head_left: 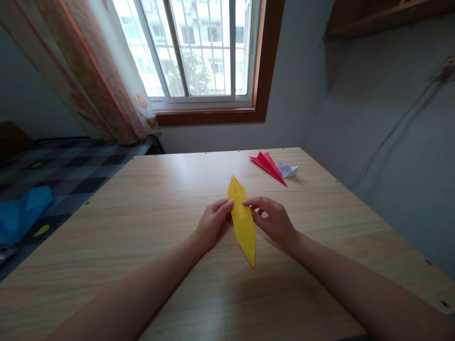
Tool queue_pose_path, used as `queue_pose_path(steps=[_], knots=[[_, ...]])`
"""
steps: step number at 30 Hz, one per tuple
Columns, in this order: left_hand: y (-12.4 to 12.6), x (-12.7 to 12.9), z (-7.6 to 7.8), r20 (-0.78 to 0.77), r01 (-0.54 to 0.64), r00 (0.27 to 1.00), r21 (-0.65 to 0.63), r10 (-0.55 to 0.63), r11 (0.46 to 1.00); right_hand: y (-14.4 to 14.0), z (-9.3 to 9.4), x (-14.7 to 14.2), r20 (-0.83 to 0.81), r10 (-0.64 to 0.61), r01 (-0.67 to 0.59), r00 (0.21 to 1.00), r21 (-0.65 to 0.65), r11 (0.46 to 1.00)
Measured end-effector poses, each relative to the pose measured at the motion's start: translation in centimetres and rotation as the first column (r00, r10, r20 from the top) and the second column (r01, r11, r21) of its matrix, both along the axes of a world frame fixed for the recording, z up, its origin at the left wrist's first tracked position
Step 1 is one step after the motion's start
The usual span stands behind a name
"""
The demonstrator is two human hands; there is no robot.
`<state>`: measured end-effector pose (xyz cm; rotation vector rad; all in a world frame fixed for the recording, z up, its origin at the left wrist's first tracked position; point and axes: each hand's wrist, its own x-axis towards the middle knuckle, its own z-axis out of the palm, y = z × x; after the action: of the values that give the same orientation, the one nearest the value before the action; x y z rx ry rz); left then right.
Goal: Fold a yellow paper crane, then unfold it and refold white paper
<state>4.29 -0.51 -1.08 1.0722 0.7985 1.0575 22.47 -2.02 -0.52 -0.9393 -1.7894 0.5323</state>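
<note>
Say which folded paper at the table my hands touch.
The yellow folded paper, between your left hand and right hand; the red plane and white boat rest on the table.

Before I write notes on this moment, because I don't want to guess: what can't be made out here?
All in the head view:
- Yellow paper: its underside, turned away from the camera.
- Left hand: some fingers, hidden behind the paper.
- Blue item: its full shape, cut off by the left edge.
- Wall fitting: its details, too small and blurred.
- Window: fine detail outside, washed out by glare.
</note>
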Motion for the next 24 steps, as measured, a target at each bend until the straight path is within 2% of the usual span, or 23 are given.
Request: queue_pose_path(steps=[8,18,24], knots=[[0.6,-0.2,-0.7,-0.001,-0.031,1.0,-0.007,0.031,0.999,0.3,-0.5,-0.1,0.038,0.065,-0.067,0.997,0.074,0.995],[0.7,-0.3,-1.0,-0.013,-0.031,0.999,-0.013,0.031,0.999,0.3,-0.3,0.1,0.006,0.115,-0.115,0.993,0.003,0.993],[0.5,-0.1,-0.7,0.004,-0.018,1.0,-0.009,0.018,1.0,0.2,-0.1,0.0,-0.018,0.094,-0.094,0.995,-0.025,0.995]])
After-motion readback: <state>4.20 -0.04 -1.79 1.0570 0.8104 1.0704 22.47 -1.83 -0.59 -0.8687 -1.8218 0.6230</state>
